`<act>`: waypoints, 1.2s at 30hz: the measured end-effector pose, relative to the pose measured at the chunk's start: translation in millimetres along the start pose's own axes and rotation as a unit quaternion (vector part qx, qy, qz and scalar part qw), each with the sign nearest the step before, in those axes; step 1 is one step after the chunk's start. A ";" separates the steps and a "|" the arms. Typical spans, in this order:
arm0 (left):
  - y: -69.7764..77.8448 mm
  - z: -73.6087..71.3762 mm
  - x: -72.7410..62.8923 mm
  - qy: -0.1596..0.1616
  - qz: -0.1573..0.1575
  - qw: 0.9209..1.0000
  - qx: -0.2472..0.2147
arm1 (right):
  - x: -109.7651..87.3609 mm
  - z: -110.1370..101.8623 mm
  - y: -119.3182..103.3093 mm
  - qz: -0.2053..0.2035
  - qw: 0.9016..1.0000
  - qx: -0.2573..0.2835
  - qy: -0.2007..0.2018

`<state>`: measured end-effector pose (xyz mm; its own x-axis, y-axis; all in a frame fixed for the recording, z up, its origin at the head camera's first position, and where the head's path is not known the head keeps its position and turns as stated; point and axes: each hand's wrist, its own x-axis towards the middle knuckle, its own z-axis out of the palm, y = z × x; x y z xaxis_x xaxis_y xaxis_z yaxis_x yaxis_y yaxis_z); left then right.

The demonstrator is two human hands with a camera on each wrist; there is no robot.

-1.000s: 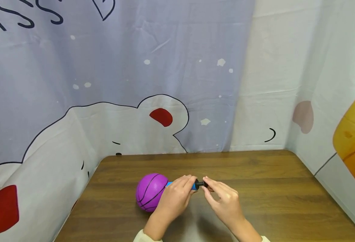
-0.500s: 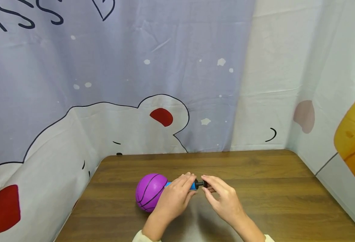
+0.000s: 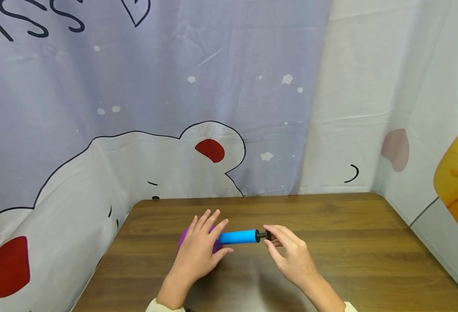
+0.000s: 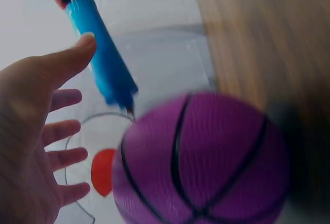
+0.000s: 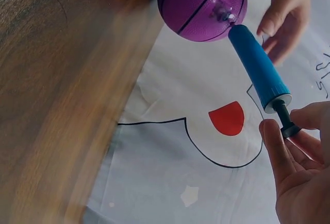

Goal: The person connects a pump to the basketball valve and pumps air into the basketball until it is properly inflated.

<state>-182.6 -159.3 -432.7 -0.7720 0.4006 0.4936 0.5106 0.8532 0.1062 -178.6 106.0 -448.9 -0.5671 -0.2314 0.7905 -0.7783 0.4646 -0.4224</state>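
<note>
A purple basketball (image 3: 216,247) with black lines lies on the table, mostly hidden behind my left hand (image 3: 198,251) in the head view. A blue hand pump (image 3: 238,237) points at it, and its needle end meets the ball (image 5: 201,7) in the right wrist view. My left hand is spread with fingers extended, beside the pump barrel (image 4: 105,59) and ball (image 4: 206,157), gripping neither. My right hand (image 3: 292,258) pinches the black pump handle (image 5: 291,130) between thumb and fingers. A short length of black rod shows between handle and barrel.
The brown wooden table (image 3: 349,242) extends to both sides and behind the hands. A printed curtain (image 3: 267,108) with cartoon figures hangs along its back and sides.
My left hand has let go of the pump barrel and moved left over the ball, its fingers spreading. More of the blue barrel shows. My right hand keeps hold of the handle.
</note>
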 end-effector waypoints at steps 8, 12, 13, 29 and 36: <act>-23.8 6.2 -13.4 -0.039 -0.057 0.998 0.010 | -1.6 -2.3 3.8 0.003 1.000 -0.006 -0.001; -29.0 13.0 -16.9 -0.057 -0.075 0.996 0.005 | -2.1 -4.3 5.2 0.006 1.000 -0.010 -0.005; -30.2 15.0 -17.2 -0.061 -0.077 0.995 0.005 | -2.0 -4.8 5.6 0.006 1.000 -0.012 -0.005; -35.9 33.5 -12.9 -0.067 -0.091 0.993 -0.020 | 8.0 7.6 5.5 0.096 0.974 -0.156 -0.134; -30.1 35.9 -8.1 -0.070 -0.087 0.994 -0.013 | 13.0 24.3 14.6 -0.043 0.944 -0.291 -0.148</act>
<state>-205.3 -176.3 -470.9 -0.8935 0.2927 0.3405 0.3737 0.9051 0.2026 -203.9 89.0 -455.6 -0.6259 -0.4778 0.6164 -0.5932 0.8048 0.0215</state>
